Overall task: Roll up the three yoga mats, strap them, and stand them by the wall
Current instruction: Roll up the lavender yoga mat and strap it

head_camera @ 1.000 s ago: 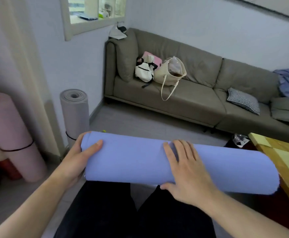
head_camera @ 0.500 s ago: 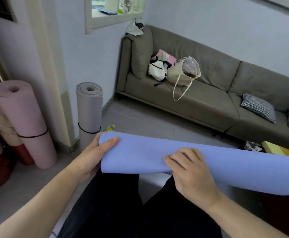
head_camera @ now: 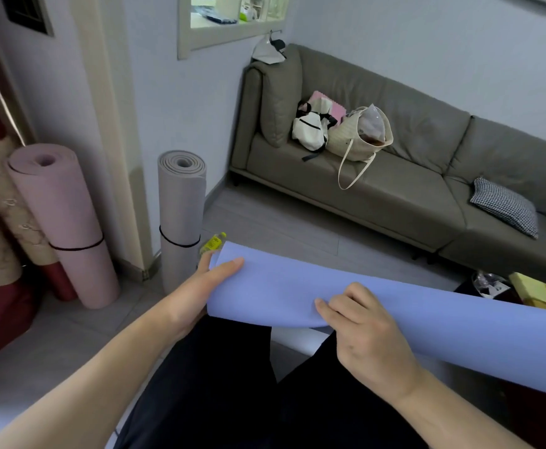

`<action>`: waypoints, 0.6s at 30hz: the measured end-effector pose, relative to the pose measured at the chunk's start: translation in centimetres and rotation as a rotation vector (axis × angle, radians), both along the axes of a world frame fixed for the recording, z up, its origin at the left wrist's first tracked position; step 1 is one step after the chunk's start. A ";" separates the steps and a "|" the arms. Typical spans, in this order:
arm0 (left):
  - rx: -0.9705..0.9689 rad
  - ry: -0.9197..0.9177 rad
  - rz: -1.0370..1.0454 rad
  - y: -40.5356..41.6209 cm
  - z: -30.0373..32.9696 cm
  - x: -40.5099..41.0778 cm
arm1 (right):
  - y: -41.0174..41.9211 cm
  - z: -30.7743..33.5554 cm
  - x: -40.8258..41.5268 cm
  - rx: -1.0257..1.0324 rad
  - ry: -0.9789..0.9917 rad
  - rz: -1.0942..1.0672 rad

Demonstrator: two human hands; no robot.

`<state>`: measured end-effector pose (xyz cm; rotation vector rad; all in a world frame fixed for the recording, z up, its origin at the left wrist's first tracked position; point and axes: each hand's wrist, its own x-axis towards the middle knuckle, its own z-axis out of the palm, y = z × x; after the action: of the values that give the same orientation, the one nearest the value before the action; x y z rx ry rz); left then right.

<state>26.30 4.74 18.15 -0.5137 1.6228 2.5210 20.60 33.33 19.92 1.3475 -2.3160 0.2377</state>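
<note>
Across the person's lap lay the rolled lilac-blue foam yoga mat (head_camera: 411,306); left hand (head_camera: 200,293) cupped its end, right hand (head_camera: 365,332) curled round its middle, evidently keeping the unstrapped roll tight.

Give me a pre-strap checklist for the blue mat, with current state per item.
1. Blue mat fully rolled: ok.
2. Left hand grips its end: ok.
3. Right hand holds the middle: ok.
4. Strap on blue mat: not ok, none visible.
5. Spare strap within reach: cannot tell.
6. Grey mat and pink mat strapped, upright by the wall: ok.
</note>
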 end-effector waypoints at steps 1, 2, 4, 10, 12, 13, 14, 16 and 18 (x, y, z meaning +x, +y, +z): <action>-0.012 -0.005 -0.005 0.2 0.0 0.0 | -0.2 0.0 0.1 -0.001 -0.009 0.006; -0.017 -0.012 -0.013 0.2 0.0 0.0 | -0.3 0.0 0.2 0.002 -0.022 0.011; -0.019 -0.036 -0.051 0.0 0.1 0.1 | -0.6 -0.1 0.7 0.012 -0.062 0.026; -0.149 -0.071 -0.246 -1.1 0.9 -0.3 | -0.3 -1.7 2.8 0.082 -0.147 0.063; -0.205 -0.079 -0.253 -1.3 0.8 -0.6 | -0.1 -1.8 2.7 0.076 -0.169 0.057; -0.209 -0.080 -0.250 -1.4 0.7 -0.5 | 0.1 -1.7 2.7 0.088 -0.184 0.054; -0.191 -0.076 -0.245 -1.4 0.5 -0.4 | 0.3 -1.4 2.7 0.101 -0.225 0.050; -0.158 -0.061 -0.221 -1.4 0.3 0.0 | 1.0 0.7 2.6 0.046 -0.413 0.016; -0.137 -0.025 -0.206 -1.9 0.2 0.2 | 2.1 3.6 1.3 -0.023 -0.666 -0.111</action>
<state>26.53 2.87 18.31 -0.3665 1.7497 2.2603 21.88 35.43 23.56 1.2487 -2.8952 0.7743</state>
